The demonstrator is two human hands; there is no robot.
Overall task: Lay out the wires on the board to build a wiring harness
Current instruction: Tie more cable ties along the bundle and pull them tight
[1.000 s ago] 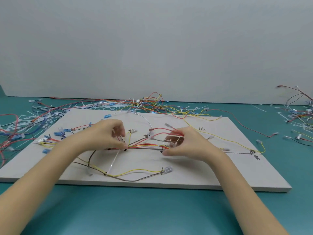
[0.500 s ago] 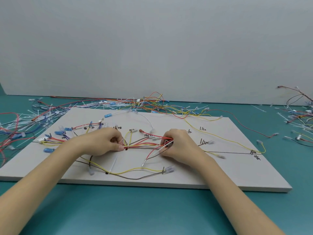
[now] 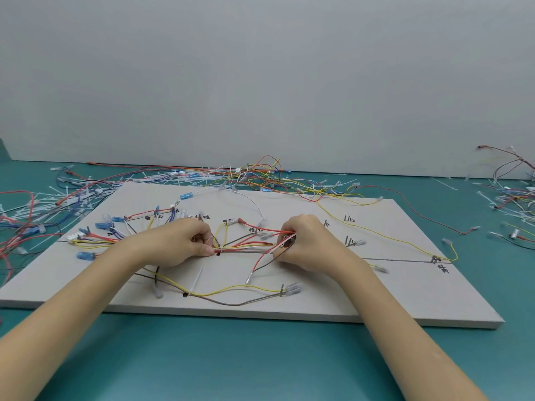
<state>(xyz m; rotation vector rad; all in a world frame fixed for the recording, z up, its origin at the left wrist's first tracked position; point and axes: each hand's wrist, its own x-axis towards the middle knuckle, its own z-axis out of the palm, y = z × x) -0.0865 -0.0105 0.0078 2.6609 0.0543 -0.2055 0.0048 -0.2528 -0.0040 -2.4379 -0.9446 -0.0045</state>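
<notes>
Pinching both ends of the central wire bundle (image 3: 246,246), the person keeps it stretched flat along the drawn line on the board (image 3: 376,293), likely so the strands stay parallel and follow the marked trunk path. Left hand (image 3: 179,246) has thumb and curled fingers closed on the bundle right at a black-marked point where a tie seems to sit; reads as an anchor so the run doesn't slide. Right hand (image 3: 307,241) is curled tight around the other end, fingers gripping red and white strands; a red and a dark strand drop out below it toward a loose terminal (image 3: 249,278), probably a branch being separated from the trunk. Exactly how many strands each hand holds is too small to tell. Board lies flat on the teal table (image 3: 260,357), handwritten labels marking where branches end. Blue connectors (image 3: 101,226) fan out at the left end by their labels. A yellow wire (image 3: 390,241) arcs to the right mark, well apart from the hands. A yellow-and-brown pair (image 3: 231,293) loops along the near edge, cinched by a white cable tie (image 3: 197,280). Spare wires and ties (image 3: 246,178) heap behind the board, within reach. Layout looks mostly routed; trunk tidying seems the current step.
</notes>
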